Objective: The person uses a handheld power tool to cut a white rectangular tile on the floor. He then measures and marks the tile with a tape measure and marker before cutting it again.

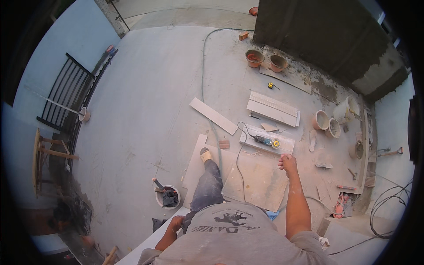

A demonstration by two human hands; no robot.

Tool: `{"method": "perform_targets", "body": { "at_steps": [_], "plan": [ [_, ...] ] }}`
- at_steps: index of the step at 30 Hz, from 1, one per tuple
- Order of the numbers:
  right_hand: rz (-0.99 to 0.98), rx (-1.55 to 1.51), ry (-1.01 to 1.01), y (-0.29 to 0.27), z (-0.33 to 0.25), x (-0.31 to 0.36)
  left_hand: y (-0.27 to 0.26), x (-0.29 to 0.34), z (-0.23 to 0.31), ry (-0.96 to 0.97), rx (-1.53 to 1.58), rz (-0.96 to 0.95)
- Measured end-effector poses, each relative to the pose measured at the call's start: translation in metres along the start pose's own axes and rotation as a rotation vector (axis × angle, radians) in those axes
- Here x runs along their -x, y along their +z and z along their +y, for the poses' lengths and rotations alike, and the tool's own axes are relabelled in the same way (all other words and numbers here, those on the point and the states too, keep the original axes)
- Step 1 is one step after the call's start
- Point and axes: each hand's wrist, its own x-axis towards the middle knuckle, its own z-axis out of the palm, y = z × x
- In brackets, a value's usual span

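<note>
My right hand (288, 164) hovers with curled fingers, and nothing shows in it. Just beyond it, an angle grinder (265, 141) with a teal body and yellow disc centre lies on a white tile (282, 146), its black cord curving toward me. My left hand (176, 223) is low by my side, fingers curled, beside a long white panel (152, 239); my arm hides whether it grips this panel. A large dusty board (254, 185) lies on the floor before me. Left of it, a white bucket (161, 202) holds a dark bag and a handled tool.
Stacked white tiles (271, 108), a loose tile strip (213, 115) and a tape measure (270, 85) lie ahead. A green hose (203, 70) crosses the floor. Buckets (320, 120) stand at right, mortar tubs (254, 58) farther off. A black railing (66, 90) leans at left.
</note>
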Motion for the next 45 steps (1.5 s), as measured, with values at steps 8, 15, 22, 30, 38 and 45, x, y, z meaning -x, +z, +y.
{"method": "perform_targets", "body": {
  "at_steps": [8, 15, 22, 30, 38, 45],
  "plan": [
    [-0.807, 1.539, -0.084, 0.080, 0.151, -0.004, -0.250, -0.199, -0.091, -1.099, 0.873, 0.224],
    [-0.448, 0.675, 0.395, 0.166, -0.003, -0.102, -0.478, -0.475, -0.008, -0.626, 0.230, 0.109],
    [-0.137, 0.077, 0.204, 0.240, -0.161, -0.275, -0.483, -0.751, 0.101, -0.222, 0.074, -0.152],
    [-0.129, 0.527, 0.019, 0.267, -0.220, -0.514, -0.472, -1.034, 0.121, -0.125, -0.320, -0.608],
    [0.179, 0.011, 0.336, 0.283, -0.226, -0.500, -0.467, -1.283, 0.204, 0.157, -0.551, -0.860],
    [1.145, -0.974, 0.779, 0.396, -0.156, -0.435, -0.267, -1.448, 0.175, 0.567, -0.734, -1.264]
  ]
}}
